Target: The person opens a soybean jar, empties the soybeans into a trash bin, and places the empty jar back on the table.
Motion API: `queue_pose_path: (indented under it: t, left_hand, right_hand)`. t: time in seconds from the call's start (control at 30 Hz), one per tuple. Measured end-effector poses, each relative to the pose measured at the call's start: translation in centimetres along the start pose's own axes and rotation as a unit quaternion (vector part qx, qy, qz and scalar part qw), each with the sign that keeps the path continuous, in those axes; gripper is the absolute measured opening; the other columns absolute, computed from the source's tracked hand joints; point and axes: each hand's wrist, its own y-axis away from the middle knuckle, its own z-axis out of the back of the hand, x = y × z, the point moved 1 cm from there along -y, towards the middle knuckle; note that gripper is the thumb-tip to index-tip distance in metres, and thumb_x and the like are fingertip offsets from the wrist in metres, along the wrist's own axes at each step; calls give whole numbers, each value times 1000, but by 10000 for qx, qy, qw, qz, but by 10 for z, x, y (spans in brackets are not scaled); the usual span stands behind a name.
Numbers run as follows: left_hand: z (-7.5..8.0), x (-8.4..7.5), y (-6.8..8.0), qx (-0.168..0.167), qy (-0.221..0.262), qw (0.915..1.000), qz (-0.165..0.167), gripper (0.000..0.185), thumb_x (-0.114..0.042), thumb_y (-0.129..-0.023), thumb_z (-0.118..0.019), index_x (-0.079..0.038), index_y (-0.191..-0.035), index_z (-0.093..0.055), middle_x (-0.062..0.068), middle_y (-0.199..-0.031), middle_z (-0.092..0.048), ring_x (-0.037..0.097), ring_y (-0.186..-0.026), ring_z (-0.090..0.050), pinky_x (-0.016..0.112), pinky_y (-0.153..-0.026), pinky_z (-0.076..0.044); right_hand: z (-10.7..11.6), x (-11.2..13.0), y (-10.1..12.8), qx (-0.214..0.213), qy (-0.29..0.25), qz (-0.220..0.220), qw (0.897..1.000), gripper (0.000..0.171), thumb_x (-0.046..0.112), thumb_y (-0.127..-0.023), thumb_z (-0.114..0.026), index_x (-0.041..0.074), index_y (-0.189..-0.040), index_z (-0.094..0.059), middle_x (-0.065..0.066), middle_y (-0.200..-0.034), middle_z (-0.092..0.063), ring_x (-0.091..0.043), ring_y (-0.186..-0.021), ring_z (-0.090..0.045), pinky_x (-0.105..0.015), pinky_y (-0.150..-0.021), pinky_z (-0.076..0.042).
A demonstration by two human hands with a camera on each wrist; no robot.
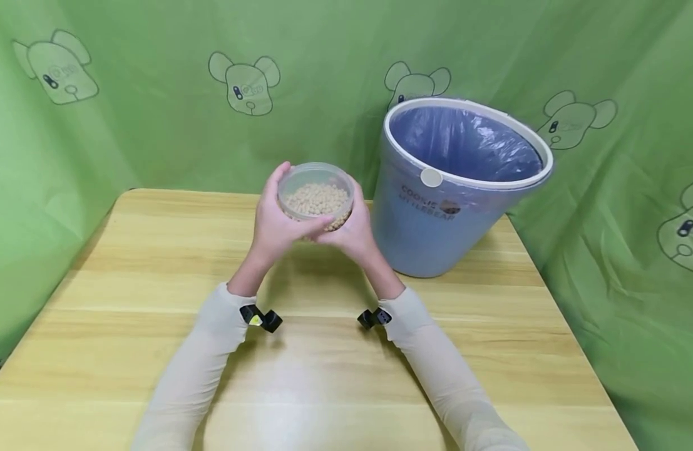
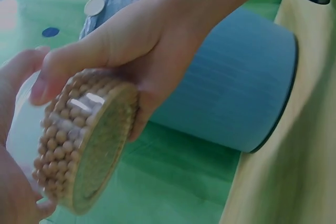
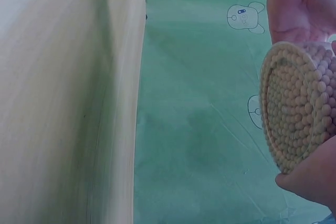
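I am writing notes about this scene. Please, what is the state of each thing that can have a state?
clear container: no lid, partly filled with small beige beans, lifted above the table.
left hand: grips the container's left side.
right hand: grips the container's right side.
bin: open, lined with a bag, nothing visible inside, standing on the table.

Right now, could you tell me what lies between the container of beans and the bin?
In the head view, only the right hand gripping the container of beans comes between it and the bin; otherwise a narrow bare gap.
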Motion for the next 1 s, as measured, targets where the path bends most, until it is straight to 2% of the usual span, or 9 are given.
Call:
queue_pose_path:
  t: [0.1, 0.23, 0.37, 0.47, 0.57, 0.7, 0.77, 0.87, 1.0]
  left_hand:
    - [-6, 0, 3, -309, -6, 9995, -3, 117, -29, -61, -99, -11, -157, -35, 5, -153, -50, 26, -134, -51, 43, -115, -43]
    - [-13, -1, 5, -634, -96, 9979, -2, 118, -34, -60, -99, -12, -157, -34, 6, -154, -47, 23, -135, -49, 44, -116, -41]
    - [-12, -2, 5, -560, -259, 9980, 159, 125, -39, -60, -99, -16, -160, -28, 4, -158, -42, 21, -139, -45, 44, -119, -38]
    - [-1, -2, 0, -106, -197, 9996, 199, 129, -34, -61, -100, -16, -162, -22, 5, -162, -37, 21, -144, -42, 43, -122, -35]
    - [16, 0, -7, 617, 4, 9979, 174, 128, -24, -63, -99, -15, -163, -20, 5, -164, -35, 23, -146, -40, 46, -123, -33]
    - [39, 3, -12, 1669, 272, 9856, 83, 123, -9, -65, -95, -11, -162, -21, 8, -164, -36, 30, -145, -41, 52, -121, -35]
    - [46, 4, -13, 2042, 274, 9786, 1, 122, -6, -63, -95, -10, -162, -23, 9, -163, -38, 32, -144, -42, 53, -120, -36]
    - [51, 4, -15, 2303, 168, 9729, -130, 123, -6, -61, -96, -10, -161, -26, 9, -160, -41, 34, -142, -43, 54, -120, -37]
    - [49, 4, -16, 2142, -162, 9764, -211, 122, -12, -60, -98, -9, -160, -28, 8, -159, -43, 34, -141, -44, 53, -120, -37]
  right_hand:
    - [-1, 13, 3, -78, -26, -29, 10000, 113, -8, -56, -89, -8, -152, -29, -31, -150, -44, -43, -139, -45, -49, -122, -36]
    - [-4, 14, 3, -196, -60, 101, 9997, 111, -9, -57, -87, -9, -152, -29, -32, -150, -43, -44, -138, -44, -51, -121, -35]
    - [-4, 12, 2, -175, 4, 126, 9998, 112, -9, -57, -88, -10, -151, -29, -32, -150, -42, -45, -138, -43, -51, -121, -35]
    - [-3, 10, 1, 14, 28, 100, 9999, 113, -6, -57, -90, -8, -152, -29, -31, -150, -43, -44, -138, -44, -51, -121, -36]
    - [0, 9, 0, 403, -54, 105, 9991, 113, -2, -57, -91, -6, -152, -30, -30, -148, -45, -41, -136, -46, -52, -120, -38]
    - [2, 7, 0, 1082, -263, 81, 9937, 112, 1, -56, -90, -5, -152, -32, -29, -147, -46, -38, -132, -48, -52, -117, -40]
    - [2, 5, 0, 1308, -322, 103, 9908, 112, 1, -56, -90, -5, -152, -32, -28, -147, -46, -38, -132, -48, -51, -117, -41]
    - [1, 4, -1, 1408, -378, 149, 9892, 113, 1, -56, -90, -5, -152, -32, -28, -147, -46, -37, -133, -48, -50, -118, -40]
    - [-1, 5, 1, 1312, -368, 81, 9906, 112, 1, -56, -89, -4, -153, -32, -27, -148, -45, -37, -134, -47, -50, -118, -39]
